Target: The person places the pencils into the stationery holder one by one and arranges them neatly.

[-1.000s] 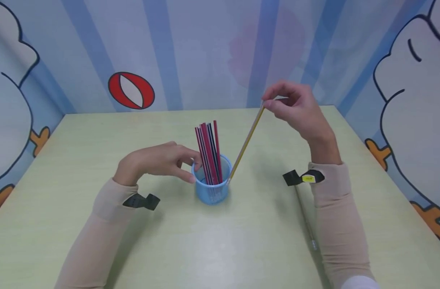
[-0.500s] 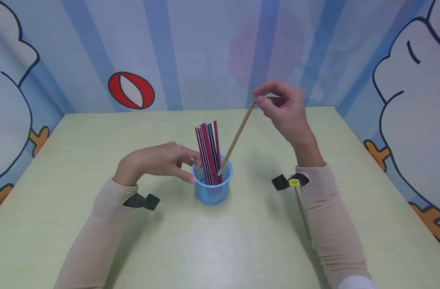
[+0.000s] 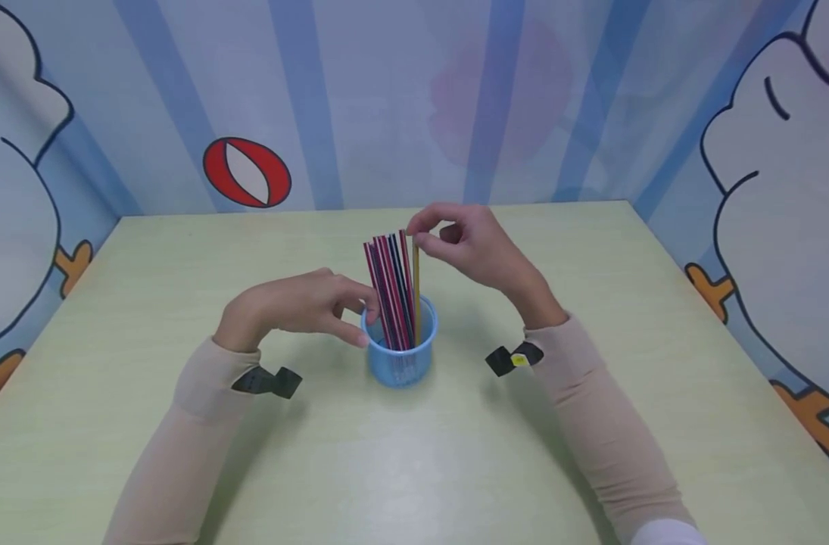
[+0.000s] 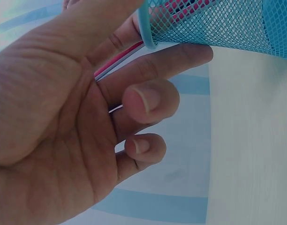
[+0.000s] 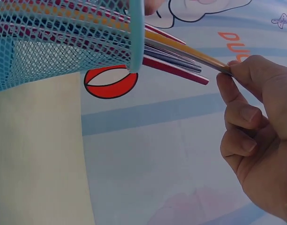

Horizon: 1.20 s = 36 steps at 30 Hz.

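Observation:
A light-blue mesh pencil cup (image 3: 400,371) stands upright on the table. Several red-striped and dark pencils (image 3: 392,291) lean in it, slightly to the left. My left hand (image 3: 301,303) holds the cup's rim at its left side; in the left wrist view one finger lies along the outside of the mesh (image 4: 237,28). Between thumb and index finger, my right hand (image 3: 478,246) pinches the top end of a yellow pencil (image 3: 417,291). That pencil stands nearly upright inside the cup, to the right of the others. In the right wrist view the right hand's other fingers curl loosely.
The pale table (image 3: 400,469) reaches back to a blue striped wall (image 3: 394,106) with a printed red ball (image 3: 247,172). Printed side walls (image 3: 789,204) border it left and right. Each sleeve carries a dark wrist mount (image 3: 516,359).
My right hand has moved left and down, bringing the yellow pencil from outside the rim into the cup. The pencil lying on the table is now hidden by my right arm. My left hand stays put.

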### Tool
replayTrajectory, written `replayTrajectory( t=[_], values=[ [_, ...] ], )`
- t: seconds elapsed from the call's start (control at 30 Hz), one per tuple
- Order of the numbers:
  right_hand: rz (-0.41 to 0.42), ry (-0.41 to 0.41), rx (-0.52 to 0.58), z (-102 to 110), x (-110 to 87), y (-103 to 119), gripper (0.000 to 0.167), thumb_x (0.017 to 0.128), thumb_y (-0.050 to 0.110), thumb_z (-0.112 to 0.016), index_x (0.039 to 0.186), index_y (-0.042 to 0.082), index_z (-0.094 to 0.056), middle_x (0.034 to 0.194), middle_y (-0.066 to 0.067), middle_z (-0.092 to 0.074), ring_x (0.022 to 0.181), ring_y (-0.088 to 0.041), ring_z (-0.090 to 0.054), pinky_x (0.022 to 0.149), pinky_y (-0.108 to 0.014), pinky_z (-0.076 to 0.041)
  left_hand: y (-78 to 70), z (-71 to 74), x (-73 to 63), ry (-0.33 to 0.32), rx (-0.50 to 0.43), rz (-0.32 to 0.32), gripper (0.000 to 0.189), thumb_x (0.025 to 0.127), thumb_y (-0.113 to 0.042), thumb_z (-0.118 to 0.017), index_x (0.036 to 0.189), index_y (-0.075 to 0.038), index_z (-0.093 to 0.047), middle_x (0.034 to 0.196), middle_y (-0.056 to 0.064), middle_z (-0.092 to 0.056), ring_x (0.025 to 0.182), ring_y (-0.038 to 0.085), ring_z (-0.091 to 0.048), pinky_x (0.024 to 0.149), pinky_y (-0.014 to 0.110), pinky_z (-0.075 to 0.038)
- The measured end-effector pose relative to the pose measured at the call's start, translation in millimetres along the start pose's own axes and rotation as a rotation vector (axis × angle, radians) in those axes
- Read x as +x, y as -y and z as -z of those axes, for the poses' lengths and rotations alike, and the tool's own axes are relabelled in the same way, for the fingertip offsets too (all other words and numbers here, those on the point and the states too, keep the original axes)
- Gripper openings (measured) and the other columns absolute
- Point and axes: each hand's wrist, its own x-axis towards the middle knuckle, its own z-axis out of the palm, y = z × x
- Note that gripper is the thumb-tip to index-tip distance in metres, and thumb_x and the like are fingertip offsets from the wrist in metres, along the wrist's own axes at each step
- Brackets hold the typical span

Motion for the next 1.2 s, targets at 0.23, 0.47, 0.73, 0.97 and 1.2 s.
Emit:
replayTrajectory(
  t=[0.23,0.47,0.73,0.97,1.2],
  values=[
    [-0.023,0.09,-0.064,-6,0.3,-2,0.026,0.099,0.014,-0.063,0.124,0.017,-0.069,0.092,-0.001,-0.058,0.05,-0.016,-0.032,0.051,-0.029,-0.034,1.3,-0.5,0.7,-0.005,0.025,-0.009,0.022,0.09,-0.032,-0.076,0.102,-0.02,-0.062,0.114,0.0,-0.068,0.123,0.026,-0.06,0.088,0.04,-0.049],
    [-0.034,0.22,-0.131,-4,0.9,-6,0.052,0.101,0.015,-0.06,0.15,0.03,-0.047,0.096,-0.001,-0.056,0.052,-0.016,-0.036,0.056,-0.031,-0.04,-0.7,0.4,-0.1,-0.009,0.045,-0.002,0.024,0.09,-0.032,-0.076,0.104,-0.017,-0.064,0.114,-0.002,-0.068,0.119,0.023,-0.062,0.088,0.041,-0.049],
    [-0.125,0.254,-0.133,23,-9.0,-5,0.057,0.103,0.02,-0.057,0.152,0.042,-0.038,0.108,0.0,-0.061,0.059,-0.021,-0.049,0.062,-0.036,-0.045,0.1,-1.4,0.0,-0.012,0.058,0.006,0.022,0.09,-0.031,-0.076,0.103,-0.018,-0.063,0.102,-0.005,-0.065,0.094,0.014,-0.061,0.076,0.037,-0.046],
    [-0.264,0.274,-0.204,61,-30.8,-10,0.055,0.103,0.02,-0.057,0.152,0.039,-0.039,0.115,-0.001,-0.063,0.073,-0.023,-0.06,0.071,-0.041,-0.049,0.2,-2.9,0.6,-0.01,0.056,-0.01,0.025,0.09,-0.032,-0.075,0.105,-0.017,-0.063,0.098,-0.005,-0.063,0.081,0.016,-0.057,0.07,0.035,-0.042],
    [-0.433,0.374,-0.261,85,-52.8,-31,0.048,0.102,0.016,-0.057,0.147,0.029,-0.048,0.12,-0.005,-0.064,0.09,-0.023,-0.062,0.076,-0.045,-0.052,-0.2,-1.4,-1.1,-0.01,0.062,0.0,0.024,0.09,-0.03,-0.076,0.106,-0.016,-0.064,0.101,-0.005,-0.065,0.087,0.015,-0.06,0.076,0.037,-0.045]
  ],
)
